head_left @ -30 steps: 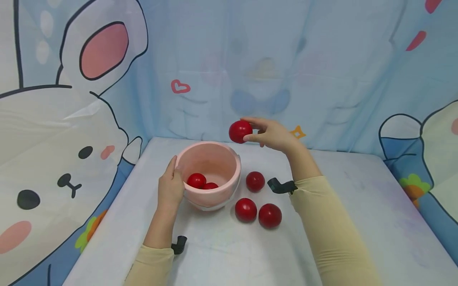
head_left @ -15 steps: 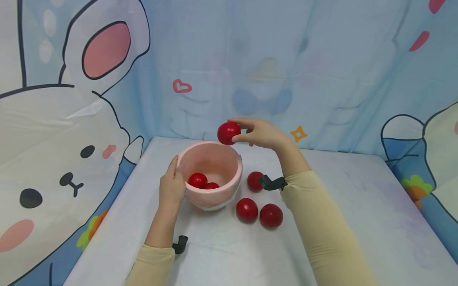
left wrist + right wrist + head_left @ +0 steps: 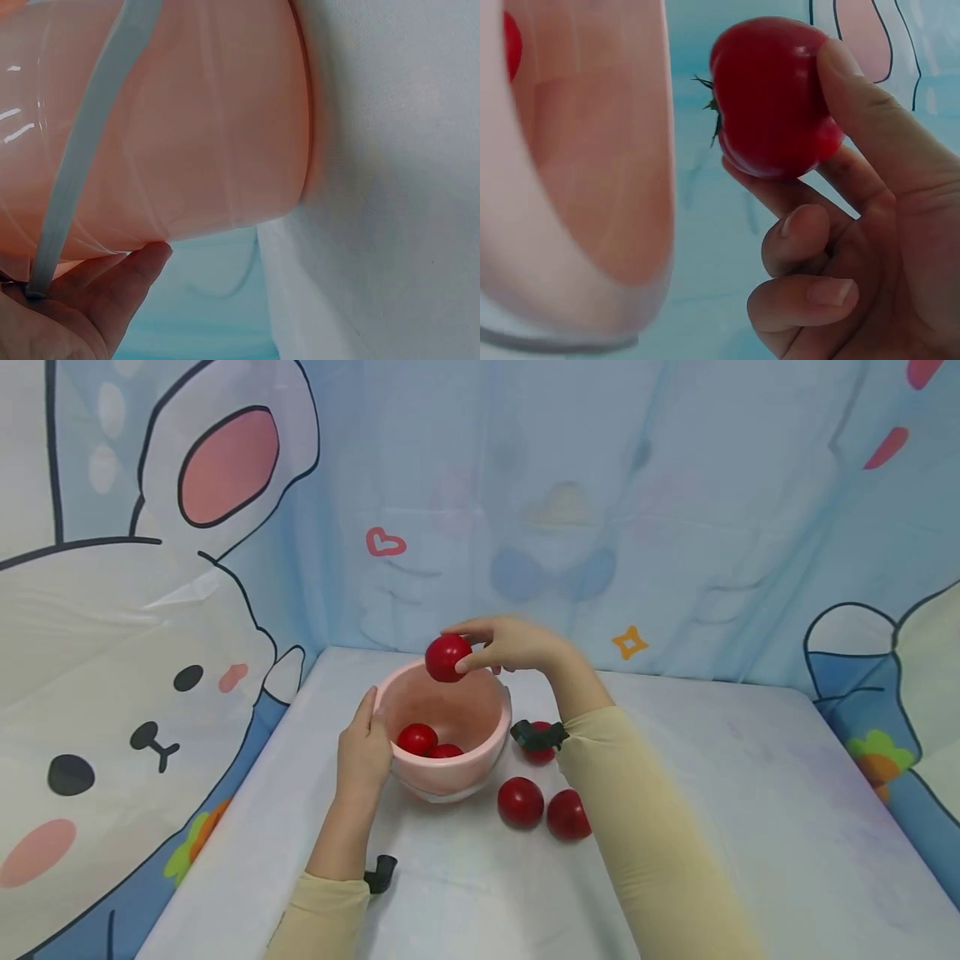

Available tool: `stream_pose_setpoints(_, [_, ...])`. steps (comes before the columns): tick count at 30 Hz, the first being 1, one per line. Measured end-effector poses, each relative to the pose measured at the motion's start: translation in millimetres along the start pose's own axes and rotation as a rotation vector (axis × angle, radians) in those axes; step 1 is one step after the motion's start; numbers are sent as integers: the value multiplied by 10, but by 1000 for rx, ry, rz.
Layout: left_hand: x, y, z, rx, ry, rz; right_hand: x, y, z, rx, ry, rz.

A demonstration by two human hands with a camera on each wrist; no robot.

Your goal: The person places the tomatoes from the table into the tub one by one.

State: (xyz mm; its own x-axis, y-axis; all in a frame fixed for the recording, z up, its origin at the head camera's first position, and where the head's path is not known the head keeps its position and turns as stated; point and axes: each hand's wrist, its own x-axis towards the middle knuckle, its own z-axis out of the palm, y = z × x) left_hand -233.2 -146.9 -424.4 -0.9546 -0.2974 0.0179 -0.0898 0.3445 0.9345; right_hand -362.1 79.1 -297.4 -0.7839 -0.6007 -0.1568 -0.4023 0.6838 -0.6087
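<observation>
Gleaming red tomato point(image 3: 447, 657) with dark stem, above pink bowl point(image 3: 480, 752)

Bowl point(image 3: 450, 752) on table point(image 3: 750, 827), two tomatoes point(image 3: 427, 743) in it. Left hand point(image 3: 362, 758) on bowl's left side. Right hand point(image 3: 513, 645) holds tomato point(image 3: 447, 657) above bowl's far rim. Three loose tomatoes point(image 3: 543, 806) right of bowl.
</observation>
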Motion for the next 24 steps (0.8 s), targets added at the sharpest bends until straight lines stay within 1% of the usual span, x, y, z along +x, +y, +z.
stream_pose_setpoints(5, [-16, 16, 18, -9, -3, -7, 90, -70, 65, -8, -83, -11])
stream_pose_setpoints(10, [-41, 36, 18, -7, 1, 1, 159, -140, 135, -37, -178, -4])
stream_pose_setpoints(17, [-42, 32, -9, 16, 4, 16, 303, -209, 279, -22, -296, 19])
stream_pose_setpoints(21, [-45, 21, -16, 6, 1, 10, 391, -242, 342, -49, -360, 34])
stream_pose_setpoints(24, [-42, 13, -19, 1, -2, 9, 450, -277, 375, -108, -396, 57])
